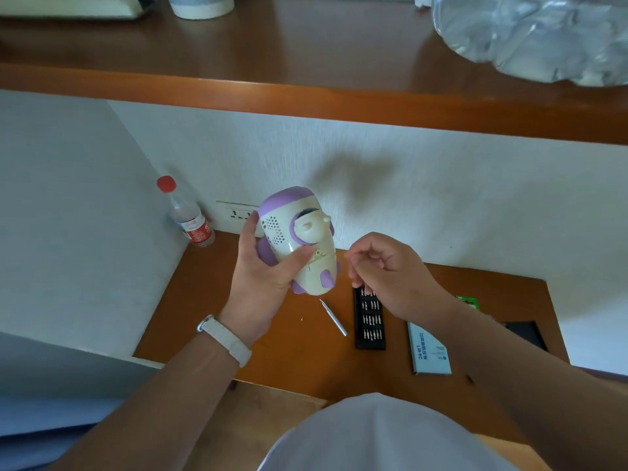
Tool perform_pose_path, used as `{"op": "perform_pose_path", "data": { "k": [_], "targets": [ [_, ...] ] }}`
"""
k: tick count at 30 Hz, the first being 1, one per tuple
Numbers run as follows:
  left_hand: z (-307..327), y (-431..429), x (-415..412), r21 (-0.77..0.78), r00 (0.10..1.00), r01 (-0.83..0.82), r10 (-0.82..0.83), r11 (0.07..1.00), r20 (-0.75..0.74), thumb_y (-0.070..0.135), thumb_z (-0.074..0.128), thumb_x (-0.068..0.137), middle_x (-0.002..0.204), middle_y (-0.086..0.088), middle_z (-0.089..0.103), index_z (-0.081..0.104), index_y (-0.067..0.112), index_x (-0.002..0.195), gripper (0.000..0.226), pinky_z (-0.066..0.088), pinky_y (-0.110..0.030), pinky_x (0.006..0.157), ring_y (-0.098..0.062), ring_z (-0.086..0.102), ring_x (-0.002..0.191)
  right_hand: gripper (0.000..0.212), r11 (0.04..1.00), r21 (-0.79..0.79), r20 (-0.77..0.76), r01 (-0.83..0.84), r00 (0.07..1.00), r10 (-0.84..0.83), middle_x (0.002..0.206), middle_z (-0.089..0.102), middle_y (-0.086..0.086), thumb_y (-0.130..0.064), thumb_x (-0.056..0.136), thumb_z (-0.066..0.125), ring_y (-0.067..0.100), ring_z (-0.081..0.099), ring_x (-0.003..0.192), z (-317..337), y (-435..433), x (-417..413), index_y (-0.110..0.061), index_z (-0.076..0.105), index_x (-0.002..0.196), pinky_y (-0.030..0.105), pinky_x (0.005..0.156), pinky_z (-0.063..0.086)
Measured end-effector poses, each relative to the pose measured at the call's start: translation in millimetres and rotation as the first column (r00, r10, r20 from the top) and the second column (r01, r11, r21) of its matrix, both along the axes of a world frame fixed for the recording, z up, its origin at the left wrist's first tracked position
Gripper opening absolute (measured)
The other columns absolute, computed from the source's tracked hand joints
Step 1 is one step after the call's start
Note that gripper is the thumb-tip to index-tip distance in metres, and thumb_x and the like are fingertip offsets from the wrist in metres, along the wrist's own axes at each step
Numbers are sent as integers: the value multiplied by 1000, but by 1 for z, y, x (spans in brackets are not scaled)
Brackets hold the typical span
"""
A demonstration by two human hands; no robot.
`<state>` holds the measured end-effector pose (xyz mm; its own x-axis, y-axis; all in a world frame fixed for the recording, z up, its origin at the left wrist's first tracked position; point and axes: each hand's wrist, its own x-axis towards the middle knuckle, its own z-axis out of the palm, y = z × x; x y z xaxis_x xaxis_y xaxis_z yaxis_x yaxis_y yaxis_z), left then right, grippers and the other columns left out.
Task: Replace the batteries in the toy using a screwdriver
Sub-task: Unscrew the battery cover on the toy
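Observation:
My left hand (260, 266) grips a cream and purple toy (299, 232) and holds it up above the desk, thumb across its front, fingers behind. My right hand (387, 270) hovers just right of the toy with its fingers curled loosely; I cannot see anything between them. A slim silver screwdriver (334, 318) lies on the wooden desk (306, 362) below the toy. Beside it sits a black tray of several screwdriver bits (369, 321).
A plastic bottle with a red cap (188, 215) stands at the desk's back left corner by a wall socket (234, 215). A grey-blue box (430, 348) and a dark flat object (525, 334) lie at the right. A wooden shelf (306, 96) runs above.

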<state>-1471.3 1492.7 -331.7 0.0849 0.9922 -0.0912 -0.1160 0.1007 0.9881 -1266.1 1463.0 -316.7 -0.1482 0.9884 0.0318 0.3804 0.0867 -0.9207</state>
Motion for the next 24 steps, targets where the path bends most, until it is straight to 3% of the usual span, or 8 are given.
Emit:
{"op": "perform_pose_path", "data": {
  "k": [3,7,10,16,24],
  "targets": [
    [2,-4,9,-37,1000,2,-2,999,19,25,83,72,117,9,72,25,27,156,103,63,-37,76,-15,71,110,17,1000,25,-19,-3,1000,4,77,70,-8,-14,98,54,10,68,71,2,-3,1,-26,63,90,18,62,54],
    [5,-14,26,-71,1000,-11,12,997,17,29,85,69,119,5,72,25,27,156,106,63,-44,79,-20,71,110,12,996,85,29,-18,999,15,81,70,-4,-15,96,59,15,67,75,4,-6,8,-24,62,90,25,67,55],
    [10,-22,41,-91,999,-39,40,995,7,31,84,69,119,2,73,26,25,156,104,63,-45,76,-22,73,106,10,987,156,90,-42,996,28,77,64,-11,-14,94,62,7,60,69,8,-9,17,-23,62,90,16,62,47],
    [26,-36,64,-88,996,-86,85,992,-15,33,85,69,110,7,75,37,23,148,93,64,-45,70,-20,75,98,18,968,233,96,-89,993,69,79,59,-15,-18,92,67,6,57,71,14,-17,31,-33,59,98,15,64,45],
    [28,-46,77,-89,982,-188,186,978,-29,20,83,83,109,8,76,48,31,135,63,62,-39,63,-19,76,95,27,939,309,119,-151,986,119,91,49,-8,-28,86,72,7,54,72,13,-16,42,-19,61,109,13,64,45]
  ]
}}
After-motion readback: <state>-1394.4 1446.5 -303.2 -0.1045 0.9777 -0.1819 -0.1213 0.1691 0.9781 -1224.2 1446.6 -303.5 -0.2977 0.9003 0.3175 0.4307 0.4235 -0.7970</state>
